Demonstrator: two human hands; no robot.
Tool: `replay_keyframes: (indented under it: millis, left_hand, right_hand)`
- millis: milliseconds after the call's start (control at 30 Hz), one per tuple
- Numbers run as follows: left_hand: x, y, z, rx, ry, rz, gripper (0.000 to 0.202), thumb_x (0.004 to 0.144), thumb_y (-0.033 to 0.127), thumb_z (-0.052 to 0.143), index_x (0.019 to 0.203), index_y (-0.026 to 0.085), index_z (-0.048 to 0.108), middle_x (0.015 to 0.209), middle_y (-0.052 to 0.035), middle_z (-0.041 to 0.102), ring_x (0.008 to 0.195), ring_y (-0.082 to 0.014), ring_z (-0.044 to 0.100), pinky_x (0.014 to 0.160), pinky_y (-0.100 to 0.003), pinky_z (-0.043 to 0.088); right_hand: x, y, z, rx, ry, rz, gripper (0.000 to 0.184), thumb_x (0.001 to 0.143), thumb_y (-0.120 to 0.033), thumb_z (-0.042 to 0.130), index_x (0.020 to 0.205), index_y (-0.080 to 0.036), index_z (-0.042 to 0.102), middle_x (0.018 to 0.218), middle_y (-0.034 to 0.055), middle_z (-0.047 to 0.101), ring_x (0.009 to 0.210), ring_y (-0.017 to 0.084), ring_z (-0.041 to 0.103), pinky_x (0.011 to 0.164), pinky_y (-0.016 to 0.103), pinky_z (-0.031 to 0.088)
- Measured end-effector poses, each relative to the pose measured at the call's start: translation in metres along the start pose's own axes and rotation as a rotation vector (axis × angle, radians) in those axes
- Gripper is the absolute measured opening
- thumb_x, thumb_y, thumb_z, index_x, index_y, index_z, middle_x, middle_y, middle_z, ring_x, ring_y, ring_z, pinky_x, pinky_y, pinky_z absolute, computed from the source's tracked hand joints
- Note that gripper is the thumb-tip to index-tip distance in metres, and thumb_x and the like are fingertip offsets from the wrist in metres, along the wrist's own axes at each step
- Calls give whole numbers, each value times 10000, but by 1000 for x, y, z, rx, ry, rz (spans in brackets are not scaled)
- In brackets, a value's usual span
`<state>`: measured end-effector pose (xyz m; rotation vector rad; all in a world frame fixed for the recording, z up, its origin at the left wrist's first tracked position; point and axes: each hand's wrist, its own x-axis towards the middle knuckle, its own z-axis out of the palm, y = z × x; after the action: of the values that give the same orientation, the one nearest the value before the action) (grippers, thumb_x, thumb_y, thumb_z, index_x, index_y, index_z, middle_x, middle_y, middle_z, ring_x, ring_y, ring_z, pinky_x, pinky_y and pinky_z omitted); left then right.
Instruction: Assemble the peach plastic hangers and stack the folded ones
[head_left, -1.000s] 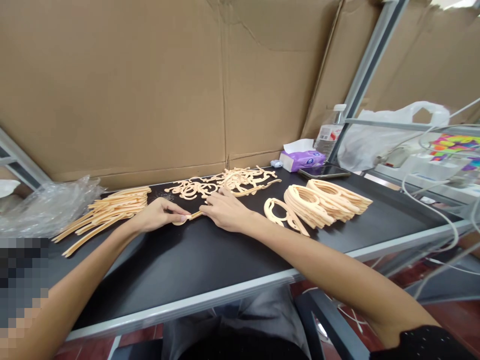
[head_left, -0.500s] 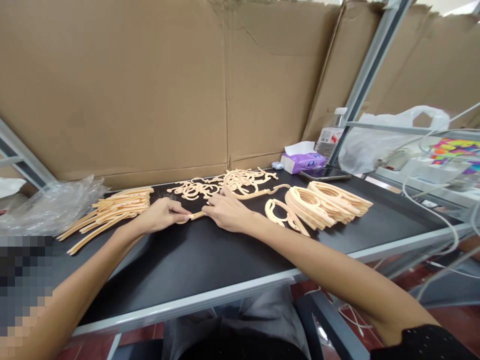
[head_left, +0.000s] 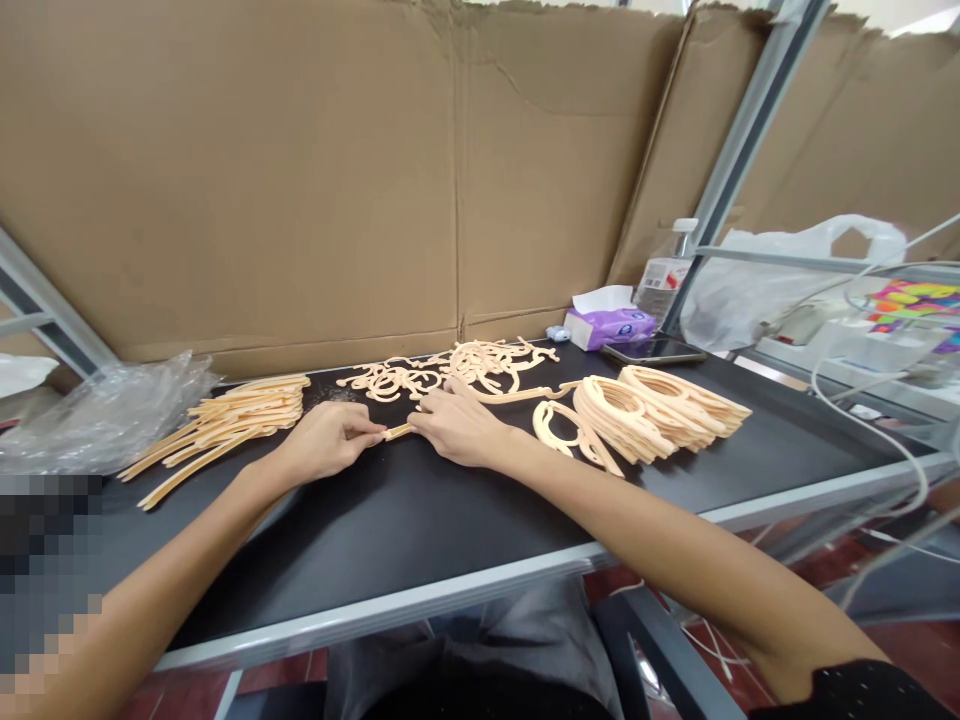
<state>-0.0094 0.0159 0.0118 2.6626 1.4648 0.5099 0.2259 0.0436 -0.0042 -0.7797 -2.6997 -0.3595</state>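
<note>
A short length of a peach plastic strip (head_left: pixel 399 431) shows between my two hands, just above the black table. At its left end, my left hand (head_left: pixel 334 438) pinches with thumb and forefinger. My right hand (head_left: pixel 456 425) is closed around its other end, and the fingers hide that part. Behind my right hand another slim peach piece (head_left: pixel 525 395) runs to the right; whether it joins the held strip I cannot tell. A pile of long strips (head_left: pixel 251 410) lies left of my left hand. Loose curved hook-like pieces (head_left: pixel 480 365) are heaped behind my hands.
Stacked peach pieces with large oval holes (head_left: pixel 652 415) stand on the right of the table (head_left: pixel 360 560), a single one (head_left: pixel 559 430) beside them. Behind are a tissue pack (head_left: pixel 611 325), a phone (head_left: pixel 654 349) and a bottle (head_left: pixel 664 280). Crumpled clear plastic (head_left: pixel 112 415) lies left. Cardboard (head_left: pixel 300 180) walls the back.
The view has shifted slightly. My left fingers have changed their pinch a little at the strip's end; my right hand keeps its hold.
</note>
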Motion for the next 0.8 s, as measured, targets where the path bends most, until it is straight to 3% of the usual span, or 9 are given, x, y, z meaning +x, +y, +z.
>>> replay_keyframes:
  millis: [233, 633, 800]
  left_hand:
    - [0, 3, 2, 81, 24, 58, 342, 935, 344, 499, 880, 210, 808, 713, -29, 669, 629, -136, 582, 610, -258, 377]
    - [-3, 13, 5, 292, 8, 29, 350, 952, 316, 463, 895, 234, 799, 742, -36, 665, 644, -160, 597, 574, -288, 328]
    - [-2, 14, 4, 268, 4, 36, 337, 947, 300, 471, 889, 233, 796, 752, -37, 667, 675, -165, 616, 599, -279, 360]
  right_hand:
    - [-1, 1, 0, 9, 6, 0, 326, 1027, -221, 393, 966, -140, 702, 936, 99, 659, 832, 187, 517, 855, 364, 231]
    - [0, 2, -2, 34, -15, 18, 326, 1023, -222, 398, 961, -143, 708, 938, 96, 659, 827, 181, 517, 846, 360, 228]
    - [0, 0, -5, 56, -12, 19, 324, 1024, -221, 406, 968, -137, 714, 934, 109, 661, 856, 188, 531, 844, 359, 232]
